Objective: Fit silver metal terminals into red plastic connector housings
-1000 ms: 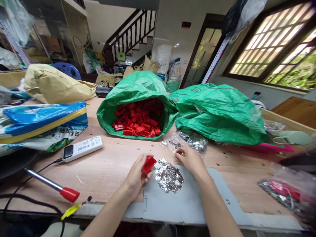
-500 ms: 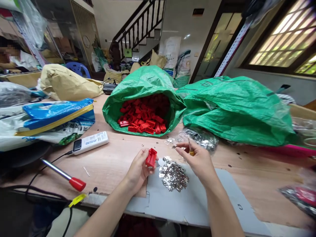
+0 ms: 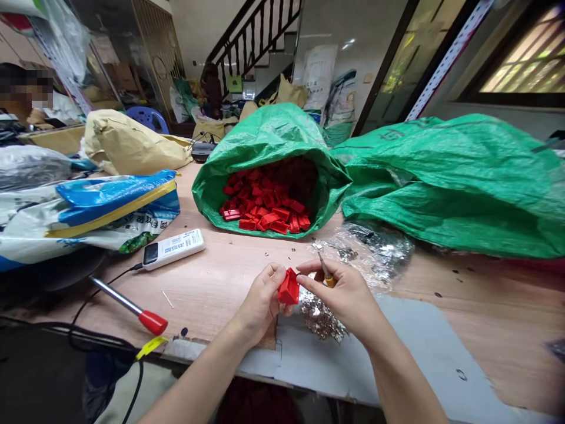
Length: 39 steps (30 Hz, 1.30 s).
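My left hand (image 3: pixel 260 303) is closed on a small open-sided red plastic housing (image 3: pixel 289 287), held up above the table. Right beside it, the thumb and forefinger of my right hand (image 3: pixel 342 291) pinch at the housing's right edge; whatever lies between their tips is too small to make out. A thin pointed tool with a yellow handle (image 3: pixel 329 279) is also gripped in this hand, its tip pointing up. Below my right hand lies a heap of small shiny metal pieces (image 3: pixel 324 318), partly covered by the hand, on a grey sheet (image 3: pixel 397 341).
Behind my hands a green sack (image 3: pixel 273 132) lies with its mouth open, full of red housings (image 3: pixel 269 203). A clear bag of metal parts (image 3: pixel 375 247) and another green sack (image 3: pixel 463 176) are to the right. A white device (image 3: pixel 174 250) and a red-knobbed lever (image 3: pixel 152 321) stand left.
My right hand has moved left from beyond the metal heap to the housing, carrying a small metal piece at its fingertips. My left hand has turned the housing. The camera view has shifted.
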{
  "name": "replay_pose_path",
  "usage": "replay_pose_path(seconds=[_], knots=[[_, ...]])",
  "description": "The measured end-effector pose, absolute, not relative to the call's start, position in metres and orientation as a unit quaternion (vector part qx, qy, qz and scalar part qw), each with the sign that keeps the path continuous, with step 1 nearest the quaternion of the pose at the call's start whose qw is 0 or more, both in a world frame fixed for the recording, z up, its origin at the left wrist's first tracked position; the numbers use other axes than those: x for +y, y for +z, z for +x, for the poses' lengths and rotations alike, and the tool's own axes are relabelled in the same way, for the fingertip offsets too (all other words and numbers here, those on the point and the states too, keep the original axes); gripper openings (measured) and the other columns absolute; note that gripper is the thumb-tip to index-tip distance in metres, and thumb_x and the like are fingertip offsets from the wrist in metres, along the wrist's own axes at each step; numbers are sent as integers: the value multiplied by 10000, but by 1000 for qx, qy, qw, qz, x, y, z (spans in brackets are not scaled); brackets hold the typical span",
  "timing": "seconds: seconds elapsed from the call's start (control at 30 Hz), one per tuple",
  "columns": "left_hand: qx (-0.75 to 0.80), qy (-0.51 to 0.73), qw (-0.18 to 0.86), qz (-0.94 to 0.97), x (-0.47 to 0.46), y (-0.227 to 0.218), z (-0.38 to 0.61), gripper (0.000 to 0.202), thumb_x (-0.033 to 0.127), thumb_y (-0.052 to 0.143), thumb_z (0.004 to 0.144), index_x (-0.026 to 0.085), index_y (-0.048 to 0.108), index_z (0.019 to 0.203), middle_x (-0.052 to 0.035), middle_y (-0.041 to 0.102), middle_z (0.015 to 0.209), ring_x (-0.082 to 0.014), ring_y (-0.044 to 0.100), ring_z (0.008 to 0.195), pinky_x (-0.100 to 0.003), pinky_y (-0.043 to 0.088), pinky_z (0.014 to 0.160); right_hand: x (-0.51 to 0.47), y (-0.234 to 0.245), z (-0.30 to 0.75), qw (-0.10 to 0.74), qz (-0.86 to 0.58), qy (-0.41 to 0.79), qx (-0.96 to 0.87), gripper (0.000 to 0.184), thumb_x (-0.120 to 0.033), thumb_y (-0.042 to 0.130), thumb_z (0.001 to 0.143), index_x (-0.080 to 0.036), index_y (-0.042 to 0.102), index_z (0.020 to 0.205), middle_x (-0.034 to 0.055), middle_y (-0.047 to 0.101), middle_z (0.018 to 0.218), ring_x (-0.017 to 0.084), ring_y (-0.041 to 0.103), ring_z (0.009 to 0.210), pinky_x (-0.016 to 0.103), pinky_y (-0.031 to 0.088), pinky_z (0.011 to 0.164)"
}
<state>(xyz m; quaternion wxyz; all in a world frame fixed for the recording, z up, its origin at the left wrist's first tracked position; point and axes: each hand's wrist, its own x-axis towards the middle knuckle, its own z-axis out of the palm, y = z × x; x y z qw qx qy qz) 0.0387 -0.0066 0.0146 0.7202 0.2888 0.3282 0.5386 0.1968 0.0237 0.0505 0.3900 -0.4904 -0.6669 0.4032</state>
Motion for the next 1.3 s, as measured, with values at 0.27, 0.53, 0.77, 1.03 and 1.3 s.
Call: replay_pose_path(seconds=[0.27,0.53,0.77,1.03,1.3], knots=[[336,528,714,314,-8,15,38,436,548,712,814,182,478,851,37,534,696,-65,466,545,-166,406,465,20,51,197,387,-476,422,-667,409,-339,710,788,-183,673,1163,28,694,795,186,562,692,318,424,655],[339,512,716,333,-10,13,37,411,536,690,843,191,465,840,40,525,684,-67,461,549,-162,409,471,21,51,201,353,-452,565,-593,597,-353,775,744,-144,600,1275,-7,638,760,154,551,673,295,424,655],[354,500,714,338,-12,13,38,418,552,689,836,188,484,850,43,524,667,-65,453,531,-167,411,467,19,54,204,366,-455,535,-611,567,-304,745,749,-141,606,1274,-13,628,728,159,557,694,297,421,678],[360,485,720,341,-13,16,39,412,537,709,824,202,470,846,44,538,673,-70,468,529,-165,400,457,19,46,204,353,-438,537,-629,504,-288,745,770,-169,620,1244,-14,611,770,138,544,699,271,423,651],[331,495,747,295,-13,17,35,450,561,736,791,189,487,839,39,522,696,-55,457,553,-149,395,491,21,50,207,256,-382,754,-469,525,-477,888,637,-195,604,978,-73,451,698,26,247,468,178,82,398]])
